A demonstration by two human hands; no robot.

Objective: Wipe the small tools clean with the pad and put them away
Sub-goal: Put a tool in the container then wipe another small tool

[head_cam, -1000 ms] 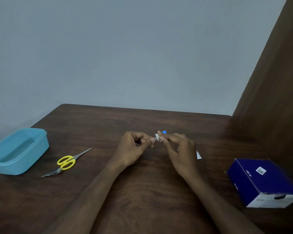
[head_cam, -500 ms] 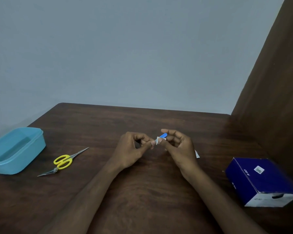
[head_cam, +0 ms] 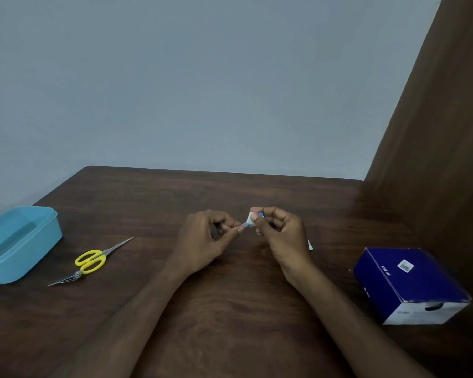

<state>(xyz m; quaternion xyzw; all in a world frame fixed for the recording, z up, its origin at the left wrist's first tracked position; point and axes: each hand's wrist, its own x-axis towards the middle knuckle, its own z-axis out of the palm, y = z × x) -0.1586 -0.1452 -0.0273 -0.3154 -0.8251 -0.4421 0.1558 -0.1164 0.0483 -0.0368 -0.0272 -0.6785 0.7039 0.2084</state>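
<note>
— Pad point(head_cam: 249, 219) first: where is it?
— Between my hands, above the table point(head_cam: 230, 309). My right hand point(head_cam: 280, 236) pinches its white-and-blue wrapper; my left hand point(head_cam: 202, 241) pinches the other edge.
— And the tools?
— Yellow scissors point(head_cam: 90, 261) and tweezers point(head_cam: 66, 279) lie well left, nearer my left hand, long axes slanting up-right, beside the blue tub point(head_cam: 38, 241).

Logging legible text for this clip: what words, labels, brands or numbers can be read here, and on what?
Blue box, top face: short white lettering, too blurred to read.
Blue box, top face: small white sticker, possibly a code, print too small to read.
Blue box, white end face: faint grey markings, unreadable.
Small white-and-blue item pinched between both hands: no readable text.
Scissors and blue container: none visible.
</note>
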